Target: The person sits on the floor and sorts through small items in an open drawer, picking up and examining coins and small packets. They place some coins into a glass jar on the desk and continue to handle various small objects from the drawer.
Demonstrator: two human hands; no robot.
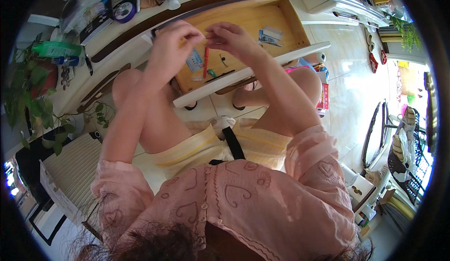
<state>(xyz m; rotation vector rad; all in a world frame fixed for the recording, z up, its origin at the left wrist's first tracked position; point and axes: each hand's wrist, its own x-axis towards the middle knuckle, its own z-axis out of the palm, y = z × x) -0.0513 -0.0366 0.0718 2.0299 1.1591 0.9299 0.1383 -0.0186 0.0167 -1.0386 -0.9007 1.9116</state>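
Both hands are raised over an open wooden drawer. My left hand has its thumb and fingers pinched together, with a hint of something yellowish by the fingertips, too small to name. Close to it, my right hand has its fingers curled inward in a pinch; whatever they hold is hidden. Inside the drawer, below the hands, lie a slim red stick-like item, a blue-and-white packet and a small green object. Another blue-and-white packet rests toward the drawer's right side.
The drawer's white front crosses above my knees. On the desk at upper left are a purple-rimmed tape roll and a green bottle. A leafy plant hangs at far left. Red shoes stand on the tiled floor.
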